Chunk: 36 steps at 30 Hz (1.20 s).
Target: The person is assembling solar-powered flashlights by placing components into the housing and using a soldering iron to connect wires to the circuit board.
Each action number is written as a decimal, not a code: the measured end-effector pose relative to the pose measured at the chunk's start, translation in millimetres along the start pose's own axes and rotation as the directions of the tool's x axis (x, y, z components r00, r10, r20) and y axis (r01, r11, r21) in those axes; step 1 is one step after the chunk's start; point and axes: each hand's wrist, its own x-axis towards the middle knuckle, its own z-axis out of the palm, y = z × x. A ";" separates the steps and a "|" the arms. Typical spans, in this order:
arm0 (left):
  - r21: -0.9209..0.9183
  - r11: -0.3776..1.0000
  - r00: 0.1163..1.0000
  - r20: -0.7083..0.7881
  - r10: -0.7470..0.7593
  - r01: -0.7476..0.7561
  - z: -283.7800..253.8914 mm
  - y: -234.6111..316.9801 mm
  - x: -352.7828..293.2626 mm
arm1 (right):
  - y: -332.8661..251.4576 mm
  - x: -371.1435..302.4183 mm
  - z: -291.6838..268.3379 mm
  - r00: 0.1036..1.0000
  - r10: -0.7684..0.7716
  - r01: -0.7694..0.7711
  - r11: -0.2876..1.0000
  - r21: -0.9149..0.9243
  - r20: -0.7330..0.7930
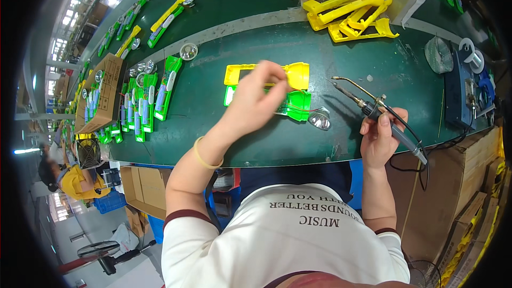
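My right hand (381, 136) is closed round a soldering iron (369, 108) with a brass solder-feed tube along it; its tip points left, toward the housings. My left hand (257, 98) hovers over two torch housing halves, fingers curled together in a pinch; what they hold is too small to make out. Partly behind that hand, a yellow housing half (298, 76) lies beyond a green housing half (298, 106). Thin red wire runs across the green half toward a silver reflector (320, 119) on the table at its right end.
Yellow housing halves (362, 21) are piled at the far right. Several green housings with reflectors (141, 106) lie at left, around a cardboard box (104, 93). One loose reflector (189, 51) lies near them. A blue soldering unit with a solder spool (463, 88) stands at right on the green table (240, 146).
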 end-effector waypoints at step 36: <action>0.549 0.835 0.999 -0.014 0.044 -0.029 -14.2 -26.6 11.5 | -8.9 53.0 35.6 0.897 0.163 -0.056 0.964 -0.259 0.410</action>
